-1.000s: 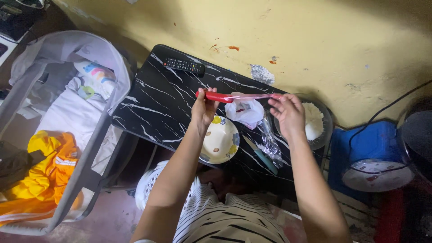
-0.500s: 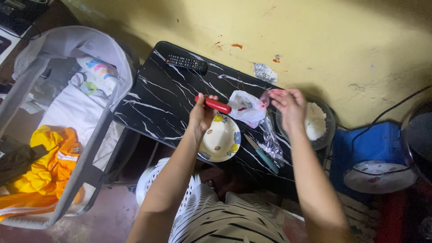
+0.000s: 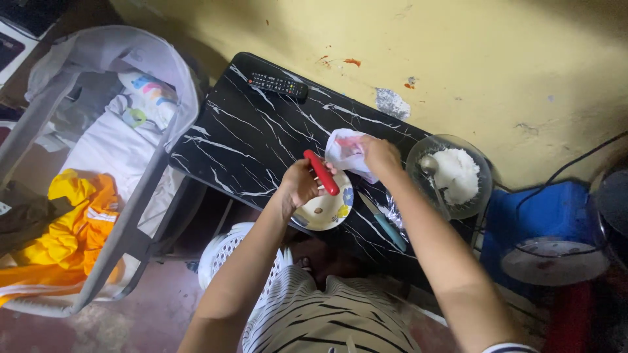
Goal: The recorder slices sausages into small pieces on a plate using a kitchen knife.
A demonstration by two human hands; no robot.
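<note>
red-handled tool over the plate, bag pinched up just right of it, mid-frame.

my left hand (image 3: 299, 184) was closed around a red-handled tool (image 3: 321, 172) above the patterned plate (image 3: 325, 210); my right hand (image 3: 379, 155) was closed on a thin white plastic bag (image 3: 345, 151) held just off the black marble-look table (image 3: 248, 140). i judged the bag could slip or tear and spill past the plate, which sat near the table's lower edge. the knife (image 3: 383, 222) lay just right of the plate, where my right forearm could have knocked it.

A crumpled white plastic packet (image 3: 347, 153) sits in the right hand (image 3: 379, 155), above the black bench (image 3: 242, 140).
</note>
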